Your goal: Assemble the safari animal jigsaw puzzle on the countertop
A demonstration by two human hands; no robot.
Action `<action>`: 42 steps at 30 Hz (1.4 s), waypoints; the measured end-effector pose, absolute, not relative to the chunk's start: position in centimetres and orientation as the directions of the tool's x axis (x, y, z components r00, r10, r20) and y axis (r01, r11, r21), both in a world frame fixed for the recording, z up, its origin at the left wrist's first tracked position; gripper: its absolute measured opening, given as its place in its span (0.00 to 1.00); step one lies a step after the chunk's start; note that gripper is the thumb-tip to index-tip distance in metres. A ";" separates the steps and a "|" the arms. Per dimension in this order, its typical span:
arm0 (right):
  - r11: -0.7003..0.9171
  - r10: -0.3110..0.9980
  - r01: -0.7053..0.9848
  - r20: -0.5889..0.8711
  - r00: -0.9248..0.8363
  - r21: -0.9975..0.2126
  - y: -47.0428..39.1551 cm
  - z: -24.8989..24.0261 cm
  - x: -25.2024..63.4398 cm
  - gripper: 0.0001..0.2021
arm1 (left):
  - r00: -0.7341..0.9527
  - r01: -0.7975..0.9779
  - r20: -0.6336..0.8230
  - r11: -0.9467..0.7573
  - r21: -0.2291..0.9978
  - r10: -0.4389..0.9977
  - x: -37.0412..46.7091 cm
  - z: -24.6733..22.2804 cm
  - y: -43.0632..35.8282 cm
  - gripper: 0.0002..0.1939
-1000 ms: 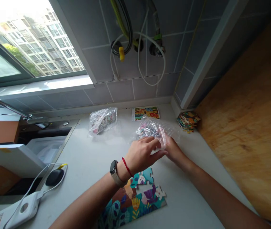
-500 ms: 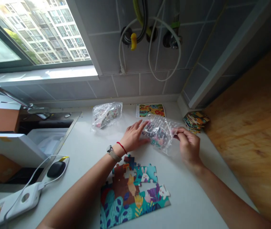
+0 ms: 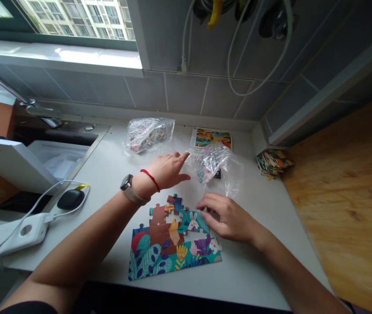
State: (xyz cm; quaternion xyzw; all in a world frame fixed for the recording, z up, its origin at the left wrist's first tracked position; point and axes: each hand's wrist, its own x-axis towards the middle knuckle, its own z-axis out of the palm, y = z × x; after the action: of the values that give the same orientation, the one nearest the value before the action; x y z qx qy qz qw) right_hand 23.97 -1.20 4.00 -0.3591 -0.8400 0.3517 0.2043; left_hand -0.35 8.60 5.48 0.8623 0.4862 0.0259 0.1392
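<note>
My left hand (image 3: 169, 170) has its fingers stretched out, holding nothing, at the left edge of a clear plastic bag (image 3: 216, 163). A few puzzle pieces show inside that crumpled bag. My right hand (image 3: 228, 216) is low over the counter, its fingers bent and thumb drawn in at the upper right edge of the partly assembled jigsaw puzzle (image 3: 159, 261). Whatever lies between its fingertips is hidden. Animals and plants are printed on the puzzle, with a white rabbit (image 3: 193, 221) beside my right fingertips. Gaps show in the puzzle's middle.
Another clear bag of pieces (image 3: 149, 135) lies at the back left. Behind the nearer bag is a picture card (image 3: 212, 138). A pile of loose puzzle pieces (image 3: 274, 163) sits at the right corner. A power strip (image 3: 25, 231) and a sink (image 3: 94, 139) are at left.
My right hand has let go of the plastic bag and moved down-left to the puzzle. My left hand has shifted left, off the bag. The view has tilted downward.
</note>
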 end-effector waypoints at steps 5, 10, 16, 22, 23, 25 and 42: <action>0.575 0.710 0.580 0.000 -0.704 -0.577 -1.9 3.3 22.8 0.28 | 0.647 0.760 -0.243 -0.586 0.281 0.722 -2.5 8.1 4.3 0.29; 0.582 0.715 0.628 -0.042 -0.698 -0.517 -2.2 2.7 22.3 0.27 | 0.614 0.769 -0.384 -0.631 0.097 0.690 -1.8 7.0 2.9 0.27; 0.568 0.720 0.602 -0.015 -0.694 -0.562 -1.9 2.5 22.6 0.18 | 0.648 0.746 -0.385 -0.648 0.150 0.657 -1.2 6.0 3.4 0.17; 0.571 0.722 0.571 0.029 -0.692 -0.590 -1.3 2.5 23.5 0.15 | 0.651 0.747 -0.389 -0.641 0.176 0.652 -1.6 6.0 4.1 0.21; 0.570 0.725 0.565 0.041 -0.688 -0.597 -1.1 2.5 23.6 0.14 | 0.654 0.742 -0.399 -0.648 0.173 0.643 -1.6 6.2 4.2 0.18; 0.568 0.730 0.551 0.065 -0.680 -0.611 -0.9 2.3 23.9 0.12 | 0.666 0.730 -0.416 -0.657 0.190 0.620 -1.7 6.8 4.6 0.11; 0.570 0.749 0.561 0.099 -0.655 -0.600 0.0 2.0 24.6 0.17 | 0.732 0.651 -0.277 -0.518 0.555 0.622 0.6 4.6 5.1 0.16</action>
State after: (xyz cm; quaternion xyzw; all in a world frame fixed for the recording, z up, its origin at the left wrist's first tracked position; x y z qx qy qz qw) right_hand 24.56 -0.04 1.98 -0.3770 -0.8688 0.2698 0.1741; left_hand 0.55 5.06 4.64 0.8710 0.3653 -0.0218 0.3278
